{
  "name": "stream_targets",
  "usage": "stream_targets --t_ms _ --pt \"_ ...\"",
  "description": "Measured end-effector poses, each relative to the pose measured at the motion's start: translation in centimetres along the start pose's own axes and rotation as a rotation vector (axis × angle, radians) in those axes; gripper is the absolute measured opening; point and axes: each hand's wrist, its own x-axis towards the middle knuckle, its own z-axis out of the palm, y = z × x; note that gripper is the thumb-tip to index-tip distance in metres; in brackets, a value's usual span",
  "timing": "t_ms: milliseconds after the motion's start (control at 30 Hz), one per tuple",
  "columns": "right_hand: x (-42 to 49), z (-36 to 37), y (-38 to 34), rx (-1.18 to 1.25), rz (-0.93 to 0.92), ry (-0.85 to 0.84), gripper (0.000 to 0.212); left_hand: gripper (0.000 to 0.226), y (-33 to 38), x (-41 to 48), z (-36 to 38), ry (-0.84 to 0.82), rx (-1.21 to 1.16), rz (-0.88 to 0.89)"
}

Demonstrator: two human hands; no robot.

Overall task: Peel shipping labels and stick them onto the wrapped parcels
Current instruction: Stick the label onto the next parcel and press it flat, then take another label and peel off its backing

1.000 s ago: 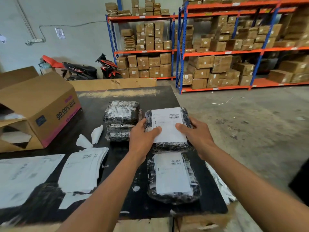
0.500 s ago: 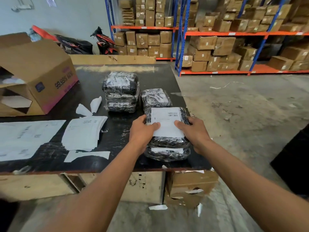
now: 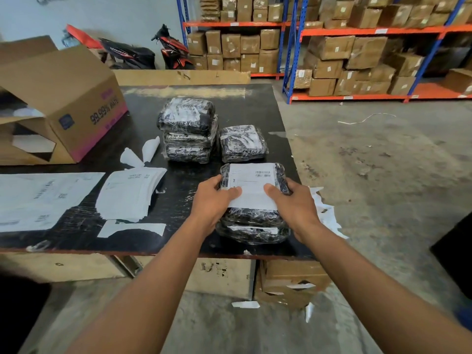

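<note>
A black plastic-wrapped parcel with a white shipping label on top sits on another labelled parcel near the table's front right corner. My left hand grips its left side, thumb on the label. My right hand grips its right side, thumb also on the label. A stack of three wrapped parcels and a single parcel lie further back. A pile of label sheets lies to the left.
The black table carries an open cardboard box at the left, a large white sheet and peeled backing scraps. Cardboard boxes sit under the table. Shelves of cartons and two motorbikes stand behind.
Both hands carried the labelled parcel toward me and set it on top of the other labelled parcel. The view has pulled back and tilted down.
</note>
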Motion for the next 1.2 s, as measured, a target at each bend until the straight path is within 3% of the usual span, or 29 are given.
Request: stream_targets --t_ms 133,200,267,333,367,533,600,700,800,967,1200 --pt "-0.1 -0.4 -0.5 -0.065 -0.033 -0.016 0.02 0.086 0.4 -0.5 0.0 0.018 0.039 0.003" --pt "-0.2 -0.8 -1.0 -0.137 -0.038 -0.038 0.02 0.079 0.9 -1.0 -0.1 0.01 0.062 -0.002" --pt "-0.4 -1.3 -1.9 -0.254 -0.051 -0.067 0.041 0.062 1.3 -1.3 -0.4 0.009 0.081 0.007" --pt "-0.3 -1.6 -3.1 -0.394 -0.109 -0.027 0.071 0.064 1.8 -1.5 -1.1 0.054 0.13 0.03" --pt "-0.3 -1.6 -4.0 -0.436 -0.157 -0.005 0.075 0.067 2.2 -1.8 -1.7 0.094 0.169 0.048" --pt "0.0 1.4 -9.0 -0.517 -0.373 0.0 0.055 0.051 4.8 -2.8 -7.2 0.278 0.445 0.17" --pt "0.2 4.4 -10.5 -0.532 -0.411 -0.053 0.045 0.041 5.3 -2.7 -10.4 0.351 0.559 0.198" --pt "0.0 9.8 -11.8 -0.599 -0.439 -0.174 0.036 0.045 4.7 -1.5 -15.8 0.407 0.726 0.195" --pt "-0.5 15.6 -12.1 -0.66 -0.46 -0.255 0.043 0.04 3.2 0.3 -20.7 0.382 0.833 0.197" --pt "-0.3 24.7 -10.9 -0.781 -0.524 -0.32 0.037 0.036 0.3 3.8 -26.2 0.299 0.92 0.211" --pt "0.9 30.8 -9.1 -0.861 -0.458 -0.305 0.04 0.036 -2.4 8.1 -28.9 0.134 0.924 0.26"
